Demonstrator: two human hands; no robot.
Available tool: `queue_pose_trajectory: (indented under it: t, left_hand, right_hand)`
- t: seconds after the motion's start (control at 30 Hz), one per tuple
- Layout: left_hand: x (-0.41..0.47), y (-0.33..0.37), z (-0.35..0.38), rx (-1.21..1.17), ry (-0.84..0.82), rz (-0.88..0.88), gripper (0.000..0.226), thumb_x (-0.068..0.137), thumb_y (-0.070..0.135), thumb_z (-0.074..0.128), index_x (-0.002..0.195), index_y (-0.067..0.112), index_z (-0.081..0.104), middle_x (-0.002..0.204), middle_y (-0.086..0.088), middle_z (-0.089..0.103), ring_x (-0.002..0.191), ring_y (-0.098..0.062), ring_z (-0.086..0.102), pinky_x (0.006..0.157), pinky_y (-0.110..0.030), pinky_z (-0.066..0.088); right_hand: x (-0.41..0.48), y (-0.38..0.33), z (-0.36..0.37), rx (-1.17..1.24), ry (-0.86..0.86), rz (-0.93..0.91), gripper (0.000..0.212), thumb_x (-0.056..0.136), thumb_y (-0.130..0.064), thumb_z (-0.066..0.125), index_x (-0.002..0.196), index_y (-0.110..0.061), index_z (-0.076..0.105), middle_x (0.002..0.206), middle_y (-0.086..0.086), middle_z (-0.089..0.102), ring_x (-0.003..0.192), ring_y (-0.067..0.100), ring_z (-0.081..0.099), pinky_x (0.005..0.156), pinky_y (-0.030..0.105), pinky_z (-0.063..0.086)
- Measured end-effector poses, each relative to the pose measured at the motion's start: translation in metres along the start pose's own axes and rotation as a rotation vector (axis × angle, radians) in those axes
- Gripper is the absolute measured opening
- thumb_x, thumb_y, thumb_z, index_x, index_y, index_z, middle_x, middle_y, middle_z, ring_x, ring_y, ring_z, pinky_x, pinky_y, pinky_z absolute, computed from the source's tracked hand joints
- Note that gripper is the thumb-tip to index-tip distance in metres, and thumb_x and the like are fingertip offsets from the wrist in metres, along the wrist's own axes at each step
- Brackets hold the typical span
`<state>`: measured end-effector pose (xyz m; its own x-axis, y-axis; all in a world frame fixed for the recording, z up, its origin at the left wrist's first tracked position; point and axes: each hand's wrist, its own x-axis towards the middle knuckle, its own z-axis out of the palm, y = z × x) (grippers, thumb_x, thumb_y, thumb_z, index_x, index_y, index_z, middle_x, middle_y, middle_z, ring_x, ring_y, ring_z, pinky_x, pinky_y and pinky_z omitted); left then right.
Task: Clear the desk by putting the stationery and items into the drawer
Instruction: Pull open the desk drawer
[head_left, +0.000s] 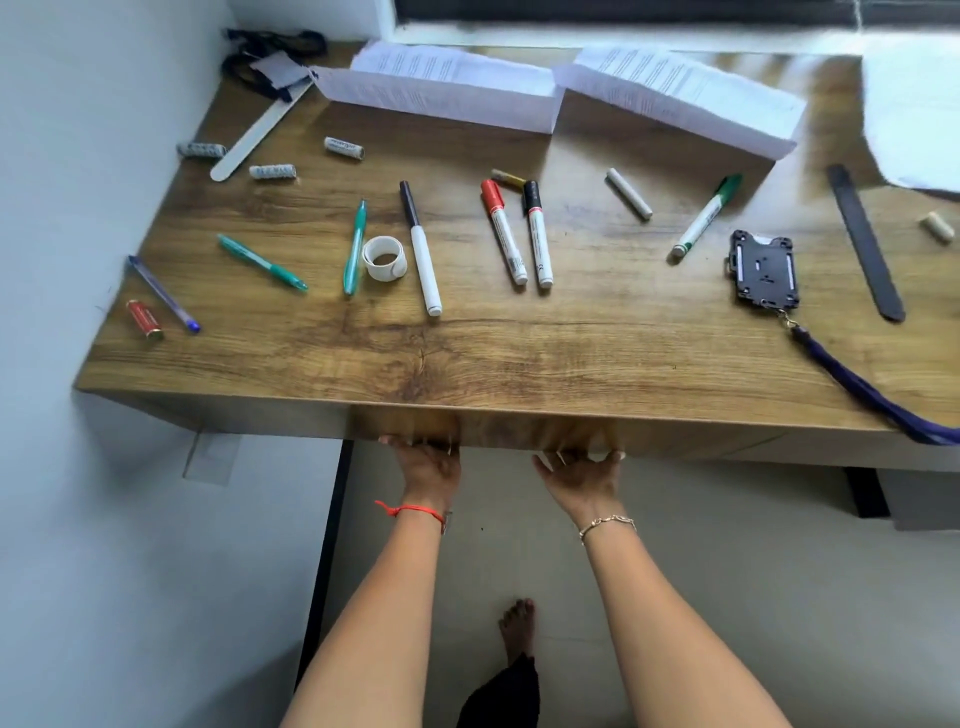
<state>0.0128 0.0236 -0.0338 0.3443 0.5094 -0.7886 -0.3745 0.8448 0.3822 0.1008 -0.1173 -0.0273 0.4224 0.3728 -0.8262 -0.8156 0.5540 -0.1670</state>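
Drawer (488, 431) edge in left hand (428, 462) and right hand (582, 470); open floor (498, 551) below

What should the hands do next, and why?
Probably pull the drawer out toward the body. The left hand and right hand both hold its lower edge, it looks shut, and the pens and markers all lie on the desk, so nothing can go in until it opens.

fingers (614, 456) seemingly hidden beneath drawer front (519, 432), lanyard (883, 401) cropped
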Motion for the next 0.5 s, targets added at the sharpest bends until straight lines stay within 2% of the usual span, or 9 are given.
queue_pose_trajectory:
  t: [0.03, 0.1, 0.17, 0.27, 0.3, 0.4, 0.47, 0.5]
  left_hand:
    - [0.002, -0.001, 0.0, 0.03, 0.002, 0.0, 0.064, 0.091, 0.066, 0.018, 0.103, 0.019, 0.059, 0.108, -0.002, 0.067, 0.111, -0.021, 0.055, 0.113, -0.035, 0.031]
    - [0.002, 0.0, 0.0, 0.052, -0.003, -0.011, 0.067, 0.09, 0.066, 0.019, 0.12, 0.019, 0.055, 0.13, -0.006, 0.057, 0.129, -0.022, 0.044, 0.113, -0.033, 0.029]
    - [-0.002, 0.0, -0.001, 0.06, -0.036, -0.036, 0.073, 0.09, 0.065, 0.02, 0.14, 0.016, 0.038, 0.15, -0.006, 0.032, 0.139, -0.022, 0.029, 0.115, -0.032, 0.025]
    - [0.008, -0.004, -0.011, 0.177, -0.05, 0.024, 0.065, 0.097, 0.053, 0.013, 0.149, 0.012, 0.012, 0.156, -0.009, 0.014, 0.142, -0.027, 0.02, 0.114, -0.035, 0.025]
    - [0.01, -0.005, -0.009, 0.183, -0.029, 0.02, 0.065, 0.097, 0.053, 0.011, 0.149, 0.013, 0.01, 0.156, -0.009, 0.014, 0.142, -0.026, 0.02, 0.114, -0.034, 0.025]
    - [0.01, 0.001, 0.001, 0.008, -0.021, -0.077, 0.083, 0.085, 0.073, 0.016, 0.144, 0.017, 0.03, 0.151, -0.005, 0.031, 0.14, -0.02, 0.028, 0.117, -0.031, 0.021]
    - [0.013, -0.001, 0.004, -0.035, -0.011, -0.074, 0.088, 0.081, 0.077, 0.012, 0.143, 0.018, 0.034, 0.15, -0.005, 0.033, 0.138, -0.021, 0.032, 0.117, -0.033, 0.022]
    - [0.012, -0.001, 0.006, -0.022, 0.002, -0.068, 0.089, 0.081, 0.077, 0.009, 0.143, 0.018, 0.033, 0.15, -0.005, 0.033, 0.138, -0.021, 0.033, 0.116, -0.033, 0.024]
  right_hand:
    - [0.0, 0.001, 0.0, -0.001, 0.0, -0.009, 0.08, 0.089, -0.067, 0.004, 0.148, -0.015, 0.017, 0.154, 0.007, 0.021, 0.143, 0.026, 0.017, 0.117, 0.044, 0.011]
    - [0.001, 0.003, 0.0, -0.006, 0.008, -0.035, 0.08, 0.089, -0.067, 0.005, 0.148, -0.015, 0.017, 0.154, 0.008, 0.02, 0.143, 0.027, 0.017, 0.117, 0.043, 0.012]
    - [0.004, 0.006, 0.001, -0.003, 0.012, -0.06, 0.078, 0.09, -0.066, 0.006, 0.148, -0.015, 0.017, 0.154, 0.008, 0.021, 0.143, 0.028, 0.017, 0.116, 0.044, 0.013]
    - [0.006, 0.01, 0.001, 0.007, 0.001, -0.099, 0.075, 0.091, -0.064, 0.006, 0.148, -0.017, 0.019, 0.154, 0.008, 0.022, 0.142, 0.029, 0.019, 0.115, 0.044, 0.016]
    - [0.007, 0.009, 0.002, 0.0, 0.003, -0.111, 0.074, 0.091, -0.063, 0.006, 0.148, -0.017, 0.02, 0.153, 0.009, 0.022, 0.141, 0.03, 0.021, 0.115, 0.044, 0.017]
    - [0.011, 0.008, 0.006, -0.011, 0.022, -0.124, 0.071, 0.092, -0.06, 0.005, 0.143, -0.019, 0.032, 0.147, 0.008, 0.034, 0.132, 0.029, 0.035, 0.11, 0.044, 0.027]
    - [0.014, 0.008, 0.009, 0.005, 0.034, -0.15, 0.068, 0.092, -0.059, 0.005, 0.128, -0.021, 0.049, 0.131, 0.007, 0.048, 0.107, 0.027, 0.05, 0.098, 0.041, 0.038]
    - [0.016, 0.008, 0.011, 0.02, 0.044, -0.168, 0.066, 0.092, -0.058, 0.005, 0.114, -0.021, 0.056, 0.118, 0.008, 0.053, 0.093, 0.025, 0.052, 0.09, 0.038, 0.042]
